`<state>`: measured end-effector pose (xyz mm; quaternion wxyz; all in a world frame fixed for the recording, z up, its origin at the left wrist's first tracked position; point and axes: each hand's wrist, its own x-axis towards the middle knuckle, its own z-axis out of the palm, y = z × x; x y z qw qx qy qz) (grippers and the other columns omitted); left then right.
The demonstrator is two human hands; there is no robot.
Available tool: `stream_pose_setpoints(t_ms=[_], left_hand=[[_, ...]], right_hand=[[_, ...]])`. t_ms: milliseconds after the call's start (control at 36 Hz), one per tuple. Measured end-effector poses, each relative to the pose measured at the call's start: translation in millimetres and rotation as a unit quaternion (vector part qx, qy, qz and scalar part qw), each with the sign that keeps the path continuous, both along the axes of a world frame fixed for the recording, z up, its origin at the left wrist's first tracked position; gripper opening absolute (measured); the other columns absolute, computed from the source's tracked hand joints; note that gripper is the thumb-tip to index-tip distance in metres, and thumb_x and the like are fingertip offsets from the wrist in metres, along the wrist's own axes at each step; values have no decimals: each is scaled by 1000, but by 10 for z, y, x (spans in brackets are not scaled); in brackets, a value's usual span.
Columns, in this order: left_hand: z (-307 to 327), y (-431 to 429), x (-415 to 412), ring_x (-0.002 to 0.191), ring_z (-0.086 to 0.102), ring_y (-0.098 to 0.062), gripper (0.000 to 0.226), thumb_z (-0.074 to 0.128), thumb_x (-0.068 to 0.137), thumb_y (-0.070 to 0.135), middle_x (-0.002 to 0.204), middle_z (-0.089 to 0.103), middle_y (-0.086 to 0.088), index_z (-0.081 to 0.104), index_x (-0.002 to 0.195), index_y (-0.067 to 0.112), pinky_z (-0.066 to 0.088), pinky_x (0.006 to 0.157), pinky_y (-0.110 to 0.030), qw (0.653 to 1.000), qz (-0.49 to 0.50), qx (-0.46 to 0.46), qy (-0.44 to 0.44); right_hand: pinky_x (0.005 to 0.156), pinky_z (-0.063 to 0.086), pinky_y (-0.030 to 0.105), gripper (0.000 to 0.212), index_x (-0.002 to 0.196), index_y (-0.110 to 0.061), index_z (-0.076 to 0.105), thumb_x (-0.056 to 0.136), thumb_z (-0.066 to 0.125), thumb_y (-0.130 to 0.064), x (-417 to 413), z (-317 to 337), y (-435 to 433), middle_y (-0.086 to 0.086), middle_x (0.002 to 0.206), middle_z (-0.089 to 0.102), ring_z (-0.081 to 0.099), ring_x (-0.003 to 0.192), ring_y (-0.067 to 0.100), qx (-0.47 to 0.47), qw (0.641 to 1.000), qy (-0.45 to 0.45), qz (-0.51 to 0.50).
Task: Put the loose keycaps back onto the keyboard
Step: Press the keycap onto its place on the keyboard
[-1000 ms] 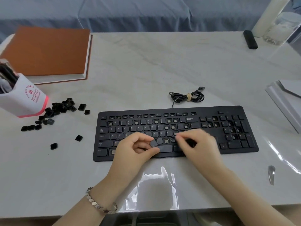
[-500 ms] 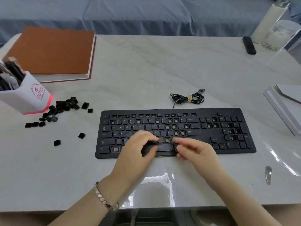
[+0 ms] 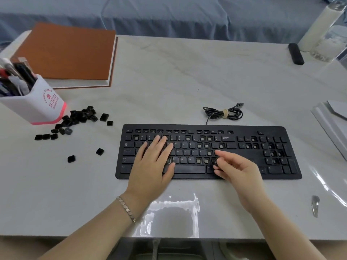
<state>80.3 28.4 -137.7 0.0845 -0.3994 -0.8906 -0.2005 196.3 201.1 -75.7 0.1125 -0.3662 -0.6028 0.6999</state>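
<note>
The black keyboard [image 3: 244, 128] lies across the middle of the table, with several empty key sockets showing pale switches. My left hand [image 3: 152, 166] rests flat on its left half, fingers straight over the letter rows. My right hand [image 3: 238, 169] hovers at the bottom rows right of the space bar and pinches a small dark keycap [image 3: 216, 162] between thumb and fingers. A heap of loose black keycaps [image 3: 78, 117] lies left of the keyboard. Two single keycaps [image 3: 99, 151] [image 3: 71, 158] sit nearer to me.
A white pen holder [image 3: 37, 107] stands at the left edge beside the heap, a brown notebook [image 3: 69, 53] behind it. The coiled keyboard cable [image 3: 223, 113] lies behind the keyboard. White papers [image 3: 330, 124] sit at the right, a small metal tool [image 3: 315, 205] front right, bottles far right.
My left hand, which held a keycap a second ago, has moved left and now lies flat on the keys. My right hand lifted from the bottom row and now pinches a keycap.
</note>
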Motion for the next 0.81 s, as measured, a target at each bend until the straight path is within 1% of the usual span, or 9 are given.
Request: stream_pose_setpoints(t_ms=[111, 194, 278, 333, 417, 500, 639, 722, 806], left_hand=[[1, -3, -2, 132, 41, -22, 46, 40, 91, 34, 136, 53, -9, 59, 125, 10, 25, 110, -41, 1000, 0, 4, 0], [2, -2, 4, 131, 41, -21, 45, 41, 90, 33, 135, 53, -9, 60, 124, 10, 24, 111, -40, 1000, 1, 9, -3], [-4, -1, 2, 131, 41, -21, 44, 43, 90, 32, 135, 54, -8, 60, 124, 10, 25, 111, -40, 1000, 3, 17, -3], [-9, 0, 0, 131, 41, -20, 43, 44, 89, 32, 135, 54, -8, 60, 124, 11, 25, 111, -40, 1000, 3, 19, 1], [-6, 0, 0, 131, 42, -21, 43, 45, 89, 31, 135, 54, -7, 61, 123, 11, 26, 111, -41, 1000, 4, 27, 1], [-1, -1, 2, 131, 43, -21, 42, 46, 88, 30, 135, 54, -7, 61, 122, 11, 26, 111, -40, 1000, 5, 31, 1], [4, 0, 1, 131, 44, -21, 42, 46, 88, 30, 135, 54, -7, 61, 122, 12, 25, 112, -39, 1000, 7, 31, -1], [1, 1, 1, 130, 44, -21, 41, 47, 87, 29, 134, 55, -7, 62, 122, 11, 26, 111, -40, 999, 6, 33, 1], [-1, 2, 1, 130, 44, -21, 41, 48, 87, 29, 134, 55, -7, 62, 122, 11, 26, 111, -40, 999, 7, 33, 1]], right_hand=[[85, 53, 22, 26, 87, -23, 69, 83, 62, 1, -17, -19, -20, -7, 68, 71, 70, 79, 13, 6, 1000, -12, 15], [92, 46, 25, 27, 92, -24, 69, 78, 68, -1, -29, -32, -29, -11, 70, 71, 67, 92, 14, 57, 997, -32, 40], [80, 43, 8, 26, 95, -22, 69, 77, 70, -3, -53, -53, -15, -13, 66, 71, 64, 79, -4, 114, 991, -48, 55], [71, 42, 0, 26, 93, -24, 69, 77, 71, -4, -76, -85, 1, -11, 65, 71, 62, 71, -8, 157, 984, -51, 63], [69, 42, 1, 25, 93, -23, 70, 77, 70, -3, -112, -120, 22, -5, 72, 71, 64, 72, -1, 219, 971, -54, 78], [65, 40, 0, 30, 85, -31, 66, 78, 69, -2, -136, -118, 44, -4, 76, 68, 63, 68, -3, 280, 953, -47, 107], [69, 39, 0, 21, 97, -14, 71, 80, 68, -2, -166, -181, 86, -15, 79, 60, 56, 76, -9, 381, 909, -50, 162], [71, 36, -1, 19, 98, -12, 72, 80, 69, -4, -169, -232, 95, -17, 81, 59, 54, 79, -10, 416, 889, -39, 187], [73, 36, 0, 18, 97, -11, 73, 80, 69, -5, -162, -283, 86, -17, 84, 57, 53, 81, -10, 430, 880, -32, 198]])
